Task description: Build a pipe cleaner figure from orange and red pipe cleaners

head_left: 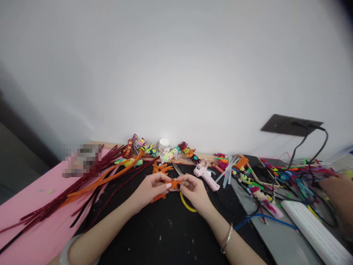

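My left hand (150,189) and my right hand (194,189) meet over the black mat (165,235). Between their fingertips they pinch one small orange fuzzy piece (173,183), which looks like bent pipe cleaner. Part of it is hidden by the fingers. Several cut orange pipe cleaner pieces (162,168) lie just behind my left hand, with a few more beneath it. Scissors (177,169) with a yellow handle (188,204) lie partly under my right hand. A pale pink glue gun (206,177) rests to the right of that hand.
Long red and orange pipe cleaners (91,182) spread over the pink surface at left. A white paper cup (164,145) and fuzzy figures (170,155) line the wall. Clear glue sticks (228,172), a white power strip (314,228) and cables are at right, near another person's arm (338,198).
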A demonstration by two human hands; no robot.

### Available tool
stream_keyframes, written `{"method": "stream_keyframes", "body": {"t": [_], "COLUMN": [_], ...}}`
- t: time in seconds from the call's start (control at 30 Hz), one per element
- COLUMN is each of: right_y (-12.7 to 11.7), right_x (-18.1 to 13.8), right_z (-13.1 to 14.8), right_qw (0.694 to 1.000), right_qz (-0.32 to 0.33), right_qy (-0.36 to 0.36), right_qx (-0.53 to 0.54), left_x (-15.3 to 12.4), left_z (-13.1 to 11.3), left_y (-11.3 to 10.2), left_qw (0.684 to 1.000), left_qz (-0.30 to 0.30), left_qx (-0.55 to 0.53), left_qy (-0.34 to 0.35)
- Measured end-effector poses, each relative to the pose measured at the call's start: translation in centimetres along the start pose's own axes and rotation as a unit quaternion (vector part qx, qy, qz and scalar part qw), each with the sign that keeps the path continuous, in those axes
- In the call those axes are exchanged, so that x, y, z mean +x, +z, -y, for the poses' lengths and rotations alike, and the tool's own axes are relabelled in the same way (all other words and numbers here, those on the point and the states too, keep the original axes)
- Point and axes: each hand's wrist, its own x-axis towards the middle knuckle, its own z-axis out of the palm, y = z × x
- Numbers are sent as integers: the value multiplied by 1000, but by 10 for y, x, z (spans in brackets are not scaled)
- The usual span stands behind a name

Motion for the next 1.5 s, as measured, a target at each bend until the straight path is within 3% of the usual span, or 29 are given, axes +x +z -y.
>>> {"method": "stream_keyframes", "body": {"t": [0.27,0.97,1.5], "right_y": [-1,-3,-3], "right_x": [-1,1,-3], "right_z": [3,-3,5], "right_qw": [1000,998,998], "right_qz": [3,-18,6], "right_qy": [9,-12,21], "right_qx": [25,-61,57], "left_x": [0,0,-1], "left_z": [-1,-2,-4], "left_y": [-2,0,-1], "left_qw": [1000,998,1000], "left_qz": [-1,-38,-17], "left_qx": [-11,34,-14], "left_qy": [-10,-23,4]}}
